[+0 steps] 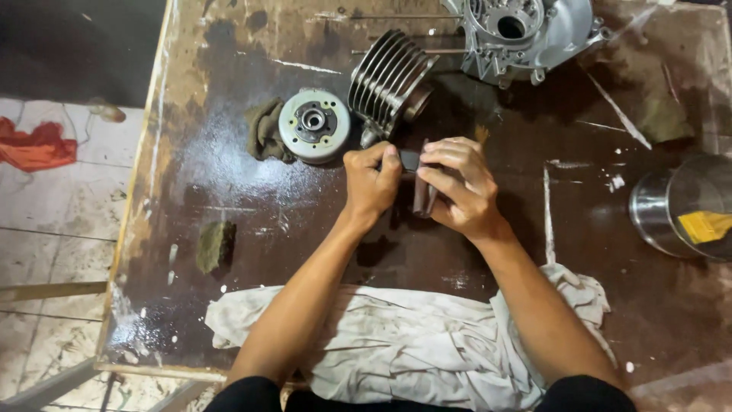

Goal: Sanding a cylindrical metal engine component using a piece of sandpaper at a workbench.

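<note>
At mid-frame my left hand (pixel 371 181) and right hand (pixel 460 187) pinch a small dark flat metal piece (pixel 422 194), long axis upright; silver finned cylinder (pixel 389 80) above.

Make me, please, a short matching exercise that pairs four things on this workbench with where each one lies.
Things:
1. finned cylinder
2. white cloth
3. metal bowl
4. round flywheel

Places:
A. right edge of the bench
B. near edge, under the forearms
C. beside a dark rag, left of the hands
D. behind the hands, lying tilted

Pairs: 1-D, 2-B, 3-A, 4-C
</note>
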